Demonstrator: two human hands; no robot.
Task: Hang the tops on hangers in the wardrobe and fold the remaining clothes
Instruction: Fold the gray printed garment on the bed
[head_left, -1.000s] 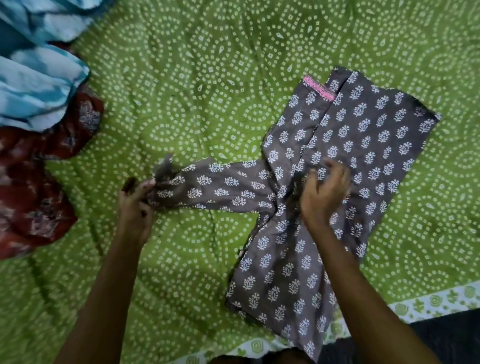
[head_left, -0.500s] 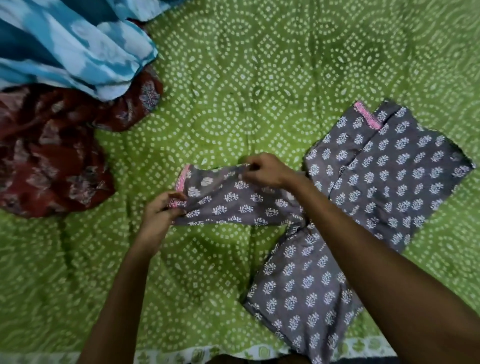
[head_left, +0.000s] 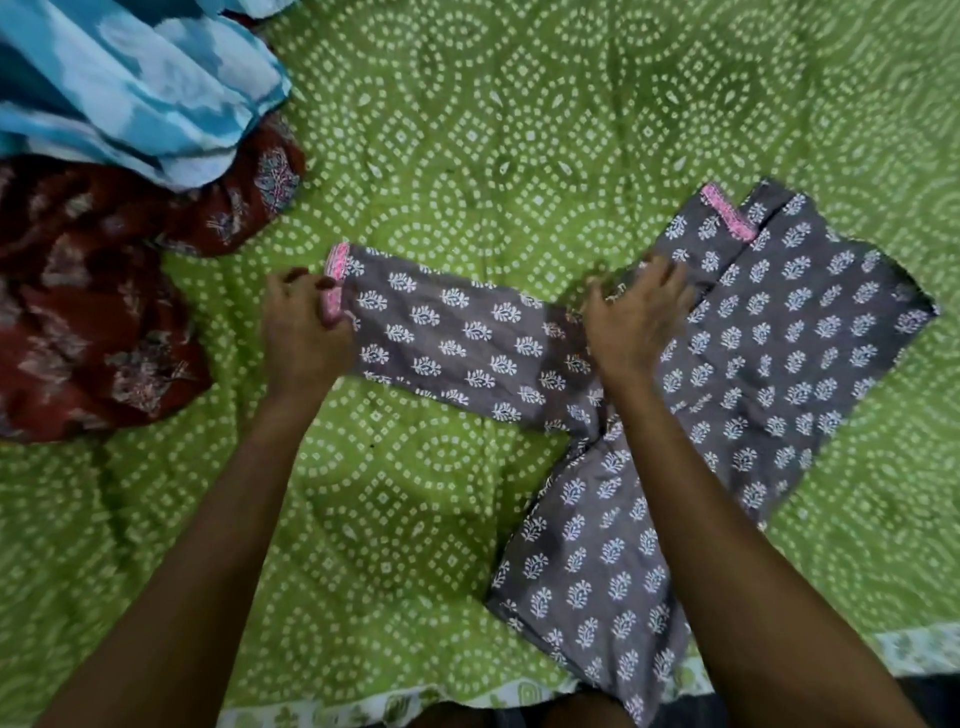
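A grey top with white leaf print and pink trim (head_left: 769, 364) lies flat on the green dotted bedsheet (head_left: 519, 130), right of centre. One sleeve (head_left: 457, 343) stretches out to the left. My left hand (head_left: 301, 327) pinches the pink cuff at the sleeve's end. My right hand (head_left: 634, 322) rests with spread fingers on the fabric where the sleeve meets the body. The other sleeve is folded across the body, its pink cuff (head_left: 727, 213) at the top.
A blue and white garment (head_left: 130, 88) lies heaped at the top left, on top of a dark red printed garment (head_left: 88, 322). The sheet's white printed border (head_left: 395, 706) runs along the near edge.
The sleeve was bunched and is now drawn out flat to the left, pink cuff showing. My right hand slid from the mid sleeve back to the shoulder. The view shifted left.
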